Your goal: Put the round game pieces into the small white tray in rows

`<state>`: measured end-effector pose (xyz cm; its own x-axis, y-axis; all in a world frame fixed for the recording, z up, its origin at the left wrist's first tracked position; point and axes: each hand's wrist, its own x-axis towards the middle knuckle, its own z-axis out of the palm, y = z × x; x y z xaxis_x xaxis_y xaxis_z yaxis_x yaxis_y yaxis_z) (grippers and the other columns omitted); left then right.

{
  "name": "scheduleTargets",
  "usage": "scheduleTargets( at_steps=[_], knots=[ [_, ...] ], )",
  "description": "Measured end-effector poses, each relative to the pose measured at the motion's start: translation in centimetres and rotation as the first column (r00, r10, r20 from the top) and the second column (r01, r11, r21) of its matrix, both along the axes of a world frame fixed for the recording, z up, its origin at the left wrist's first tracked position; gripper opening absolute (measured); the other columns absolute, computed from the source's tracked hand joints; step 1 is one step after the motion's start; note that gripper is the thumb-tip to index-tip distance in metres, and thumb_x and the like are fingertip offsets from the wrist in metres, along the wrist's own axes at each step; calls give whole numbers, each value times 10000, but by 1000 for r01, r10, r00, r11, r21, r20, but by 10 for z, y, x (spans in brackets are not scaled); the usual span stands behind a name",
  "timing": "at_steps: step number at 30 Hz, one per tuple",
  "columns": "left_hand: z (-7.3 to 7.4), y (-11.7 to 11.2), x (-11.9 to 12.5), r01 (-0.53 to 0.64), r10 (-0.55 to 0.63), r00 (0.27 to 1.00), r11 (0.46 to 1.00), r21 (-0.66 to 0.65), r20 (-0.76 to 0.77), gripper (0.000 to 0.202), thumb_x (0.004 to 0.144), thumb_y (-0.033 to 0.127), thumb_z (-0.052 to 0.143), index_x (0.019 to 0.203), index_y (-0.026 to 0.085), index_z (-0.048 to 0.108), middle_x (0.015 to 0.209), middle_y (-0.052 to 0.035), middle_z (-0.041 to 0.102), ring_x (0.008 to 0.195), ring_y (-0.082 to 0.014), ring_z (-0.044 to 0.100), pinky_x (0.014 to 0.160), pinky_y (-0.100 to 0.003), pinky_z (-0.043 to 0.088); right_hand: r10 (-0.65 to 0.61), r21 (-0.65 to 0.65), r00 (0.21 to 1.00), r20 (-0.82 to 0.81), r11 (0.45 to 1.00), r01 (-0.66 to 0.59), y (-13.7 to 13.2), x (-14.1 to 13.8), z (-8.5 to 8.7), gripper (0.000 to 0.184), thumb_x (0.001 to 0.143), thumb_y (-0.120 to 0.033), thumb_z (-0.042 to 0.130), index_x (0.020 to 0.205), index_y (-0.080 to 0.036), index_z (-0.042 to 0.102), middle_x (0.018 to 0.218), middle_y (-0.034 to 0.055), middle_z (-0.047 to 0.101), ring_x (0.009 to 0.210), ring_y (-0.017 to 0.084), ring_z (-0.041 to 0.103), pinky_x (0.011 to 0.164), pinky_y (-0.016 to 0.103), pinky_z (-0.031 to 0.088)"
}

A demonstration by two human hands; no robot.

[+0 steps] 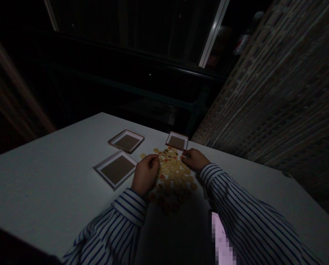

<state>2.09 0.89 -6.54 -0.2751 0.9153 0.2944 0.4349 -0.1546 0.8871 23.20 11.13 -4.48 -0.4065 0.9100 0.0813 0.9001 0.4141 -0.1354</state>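
Several round pale yellow discs, some with red marks, lie spread on a white table. My left hand rests at the left edge of the pile, fingers curled and pinched at a disc near its top. My right hand lies at the pile's right edge, fingers bent down onto the discs. Both arms wear striped sleeves. What each hand holds is too dim to make out.
Three shallow square trays with brown insides sit beyond and left of the pile: one near left, one far left, one small at the back. A brick wall runs along the right. The room behind is dark.
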Motion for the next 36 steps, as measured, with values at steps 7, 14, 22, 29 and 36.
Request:
scheduleTargets(
  at_steps=[7, 14, 22, 29, 36],
  knots=[
    [-6, 2, -1, -18, 18, 1000, 1000, 9, -10, 282, 796, 333, 443, 952, 184, 623, 930, -52, 661, 845, -179, 600, 785, -305, 450, 199, 10, 975, -98, 980, -199, -37, -17, 15, 207, 767, -321, 505, 849, -179, 630, 837, 46, 624, 760, 149, 544, 682, 246, 374],
    [-4, 0, 0, -11, 11, 1000, 1000, 10, -21, 281, 796, 329, 443, 945, 179, 627, 918, -53, 664, 839, -177, 602, 778, -301, 455, 257, -7, 965, -53, 966, -258, -60, -37, 13, 257, 737, -356, 565, 919, -181, 611, 911, 56, 615, 831, 171, 533, 721, 263, 362],
    [-1, -1, 0, -2, 3, 999, 1000, 15, -47, 270, 796, 313, 439, 940, 181, 625, 904, -47, 670, 832, -174, 608, 765, -294, 460, 242, -19, 968, -72, 970, -244, -58, -37, 6, 196, 731, -300, 559, 869, -177, 624, 812, 42, 615, 697, 136, 520, 646, 254, 353],
    [-3, -2, 3, 130, -121, 987, 988, 86, -103, 243, 776, 249, 476, 960, 183, 620, 934, -44, 656, 852, -156, 600, 799, -276, 459, -21, -320, 824, -566, 927, -196, -55, -37, 15, 226, 697, -340, 560, 788, -140, 613, 629, -4, 572, 566, 104, 495, 532, 224, 370],
    [-2, -4, 6, 261, -239, 958, 955, 142, -159, 274, 751, 267, 555, 1013, 200, 592, 968, -51, 623, 859, -160, 582, 822, -300, 456, -181, -449, 660, -729, 854, -262, -60, -40, 28, 248, 678, -365, 578, 783, -143, 616, 668, 8, 610, 608, 113, 544, 572, 238, 411]
  ],
)
